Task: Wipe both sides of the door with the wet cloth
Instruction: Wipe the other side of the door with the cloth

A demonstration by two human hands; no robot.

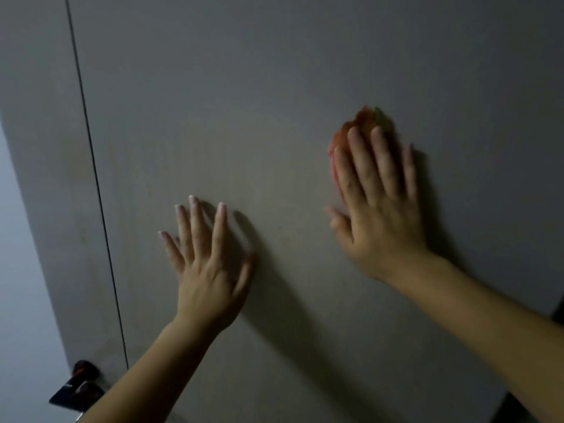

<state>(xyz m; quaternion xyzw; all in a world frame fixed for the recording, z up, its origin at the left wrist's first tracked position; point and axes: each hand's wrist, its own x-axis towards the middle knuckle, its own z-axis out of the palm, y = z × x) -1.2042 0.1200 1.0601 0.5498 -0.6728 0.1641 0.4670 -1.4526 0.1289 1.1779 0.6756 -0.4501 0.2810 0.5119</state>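
Observation:
A grey door (274,102) fills almost the whole view. My right hand (378,203) presses flat against it with an orange cloth (345,135) under the fingers; the cloth shows past the fingertips and along the hand's left side, with a bit of green at the top. Lower and to the left, my left hand (207,264) rests flat on the door with fingers spread and nothing in it. Most of the cloth is hidden under the right palm.
A thin dark vertical line (91,166) runs down the door's left part. A black door handle (79,386) sits at the lower left. A pale wall (18,270) lies at the far left, and a dark gap (525,413) shows at the bottom right.

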